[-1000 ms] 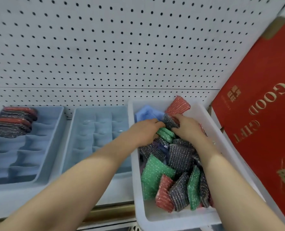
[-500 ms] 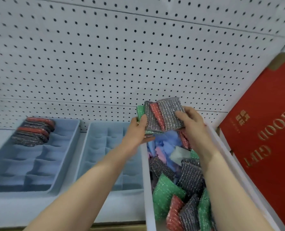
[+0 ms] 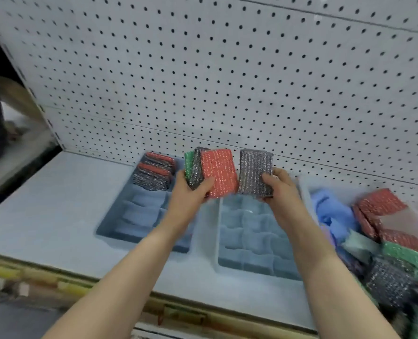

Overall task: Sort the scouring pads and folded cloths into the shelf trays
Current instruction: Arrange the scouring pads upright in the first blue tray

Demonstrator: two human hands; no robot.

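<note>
My left hand (image 3: 191, 192) grips a fanned bundle of scouring pads (image 3: 209, 172) (green, grey and red on top), and my right hand (image 3: 280, 192) pinches one grey scouring pad (image 3: 255, 174); both are held above the two divided trays. The left tray (image 3: 110, 228), near the shelf's back edge, holds red and grey pads (image 3: 155, 171) in its rear compartments. The white bin (image 3: 305, 192) at the right edge holds loose pads (image 3: 389, 272) and blue cloths (image 3: 330, 214).

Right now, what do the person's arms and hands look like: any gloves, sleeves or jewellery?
Both forearms are bare as far as the view reaches: no sleeves show. The left hand and right hand wear no gloves, and no rings, watch or bracelet can be seen.
</note>
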